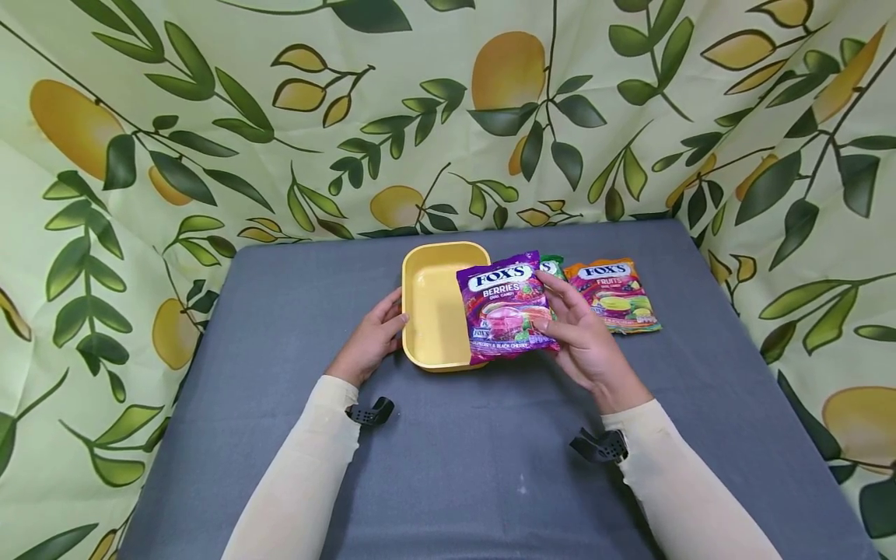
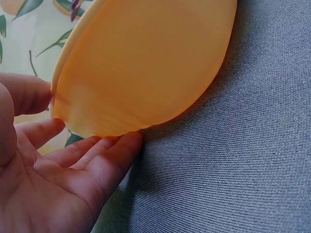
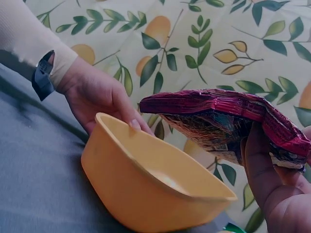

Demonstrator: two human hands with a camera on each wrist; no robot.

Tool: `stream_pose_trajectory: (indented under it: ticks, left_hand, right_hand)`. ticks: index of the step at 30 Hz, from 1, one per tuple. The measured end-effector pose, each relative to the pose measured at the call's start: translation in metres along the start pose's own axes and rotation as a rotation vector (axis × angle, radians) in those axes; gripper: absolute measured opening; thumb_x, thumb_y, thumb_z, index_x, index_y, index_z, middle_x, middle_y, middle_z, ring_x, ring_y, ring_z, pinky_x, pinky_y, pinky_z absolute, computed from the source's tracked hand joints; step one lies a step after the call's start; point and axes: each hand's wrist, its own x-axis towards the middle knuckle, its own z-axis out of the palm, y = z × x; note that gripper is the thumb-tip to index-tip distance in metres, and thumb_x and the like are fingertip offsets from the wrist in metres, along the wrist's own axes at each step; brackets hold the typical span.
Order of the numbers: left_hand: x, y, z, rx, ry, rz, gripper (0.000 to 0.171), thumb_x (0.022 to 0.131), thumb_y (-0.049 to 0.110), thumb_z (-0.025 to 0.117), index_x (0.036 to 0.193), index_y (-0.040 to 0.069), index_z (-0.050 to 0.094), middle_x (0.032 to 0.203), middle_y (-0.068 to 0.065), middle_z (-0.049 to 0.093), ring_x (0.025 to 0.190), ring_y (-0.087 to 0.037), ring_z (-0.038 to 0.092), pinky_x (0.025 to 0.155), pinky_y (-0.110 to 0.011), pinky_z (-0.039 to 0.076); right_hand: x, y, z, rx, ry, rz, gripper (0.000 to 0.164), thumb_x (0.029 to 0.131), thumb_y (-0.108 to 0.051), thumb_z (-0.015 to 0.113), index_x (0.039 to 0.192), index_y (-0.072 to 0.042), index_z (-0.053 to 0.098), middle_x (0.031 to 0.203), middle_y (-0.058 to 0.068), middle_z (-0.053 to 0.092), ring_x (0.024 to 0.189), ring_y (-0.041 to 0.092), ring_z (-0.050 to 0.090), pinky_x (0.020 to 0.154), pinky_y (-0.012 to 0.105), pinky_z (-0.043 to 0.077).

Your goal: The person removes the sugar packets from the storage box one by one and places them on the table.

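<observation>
A purple Fox's Berries candy bag (image 1: 500,311) is gripped by my right hand (image 1: 591,342), thumb on its printed front and fingers behind. It is held up over the right part of a yellow plastic tub (image 1: 432,307), covering that part in the head view. My left hand (image 1: 371,340) holds the tub at its left side, thumb at the rim and fingertips against the outer wall (image 2: 146,73). From the right wrist view, the bag (image 3: 209,121) hangs above the level of the tub's rim. The inside of the tub that shows is bare.
Right of the tub lies an orange Fox's Fruits bag (image 1: 616,295). A green bag (image 1: 552,265) is mostly hidden behind the purple bag and my right hand. Everything is on a grey cloth-covered table (image 1: 462,467), with a leaf-and-fruit patterned curtain (image 1: 434,155) behind it.
</observation>
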Motion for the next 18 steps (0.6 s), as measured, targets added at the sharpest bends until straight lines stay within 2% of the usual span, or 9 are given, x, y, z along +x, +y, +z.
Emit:
stream_pose_trajectory:
  ticks: [9,18]
  left_hand:
    - [0.0,-0.001,0.0,-0.02,-0.007,0.008,0.063,0.116,0.013,0.05,0.175,0.017,0.027,0.171,-0.014,0.039,0.14,-0.035,0.056,0.099,-0.043,0.058]
    - [0.0,0.0,0.001,0.012,0.012,-0.006,0.064,0.116,0.017,0.053,0.175,0.019,0.027,0.172,-0.011,0.038,0.141,-0.032,0.056,0.102,-0.045,0.056]
  right_hand:
    - [-0.022,-0.006,-0.02,-0.007,0.025,-0.028,0.077,0.106,0.016,0.056,0.172,-0.018,0.036,0.176,0.011,0.019,0.153,0.034,0.036,0.105,0.042,0.051]
    - [-0.045,-0.004,-0.04,0.012,0.037,-0.025,0.077,0.108,0.016,0.052,0.174,-0.017,0.03,0.176,0.015,0.015,0.149,0.029,0.042,0.107,0.042,0.049]
